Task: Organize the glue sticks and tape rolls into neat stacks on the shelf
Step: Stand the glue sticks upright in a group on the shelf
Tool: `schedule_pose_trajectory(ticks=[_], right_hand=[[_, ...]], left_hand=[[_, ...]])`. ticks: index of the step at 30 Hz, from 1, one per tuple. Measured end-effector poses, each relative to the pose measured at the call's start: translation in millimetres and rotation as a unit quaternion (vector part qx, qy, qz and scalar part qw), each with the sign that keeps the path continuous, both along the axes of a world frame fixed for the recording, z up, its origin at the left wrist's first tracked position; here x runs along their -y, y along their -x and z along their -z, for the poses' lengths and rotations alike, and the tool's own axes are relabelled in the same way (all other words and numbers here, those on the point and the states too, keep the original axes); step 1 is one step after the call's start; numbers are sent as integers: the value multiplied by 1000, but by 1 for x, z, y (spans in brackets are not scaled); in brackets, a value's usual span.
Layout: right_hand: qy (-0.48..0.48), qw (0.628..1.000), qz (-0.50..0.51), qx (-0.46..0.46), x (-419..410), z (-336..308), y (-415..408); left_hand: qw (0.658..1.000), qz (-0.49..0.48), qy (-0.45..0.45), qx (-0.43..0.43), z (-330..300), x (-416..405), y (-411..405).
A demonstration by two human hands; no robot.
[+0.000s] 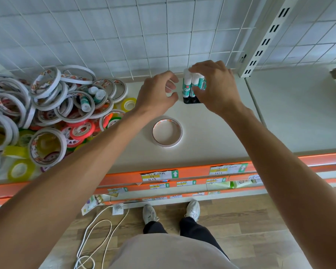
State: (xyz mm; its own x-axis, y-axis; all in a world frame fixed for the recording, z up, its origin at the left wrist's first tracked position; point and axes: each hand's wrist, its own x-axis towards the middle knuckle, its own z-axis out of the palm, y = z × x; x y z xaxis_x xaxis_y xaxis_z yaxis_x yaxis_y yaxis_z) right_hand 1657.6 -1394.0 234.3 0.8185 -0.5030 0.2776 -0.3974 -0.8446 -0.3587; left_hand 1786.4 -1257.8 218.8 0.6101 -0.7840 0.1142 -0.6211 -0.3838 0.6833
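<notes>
Right hand (214,88) is down over a tight cluster of upright white-capped, green-labelled glue sticks (192,85) at the back of the white shelf (211,136), fingers curled round their tops and sides, apparently squaring them up against the white wire grid back panel (124,35) so they stand as one block. Left hand (159,94) hovers just beside that cluster, fingers loosely curled and holding nothing, seemingly ready to steady the near side.

One white double-sided tape roll (167,132) lies flat and alone in front of the hands, apart from everything, perhaps the base of a stack to come. Off to the left sprawls the jumbled heap of white, orange and yellow tape rolls (47,113), with a few stray glue sticks (94,98) tangled among them. Most of the sorting looks still ahead.
</notes>
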Motion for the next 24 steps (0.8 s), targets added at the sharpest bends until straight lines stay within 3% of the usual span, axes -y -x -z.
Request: schedule_pose_trajectory(ticks=[7, 17, 24], right_hand=[[-52, 997, -57, 7, -42, -5, -26], [-120, 980, -155, -19, -120, 3, -107], [-154, 980, -119, -36, -153, 5, -154]], left_hand=[[999, -4, 2, 33, -13, -49, -12], [991, -96, 0, 93, -35, -160, -71], [979, -117, -104, 128, -31, -178, -98]])
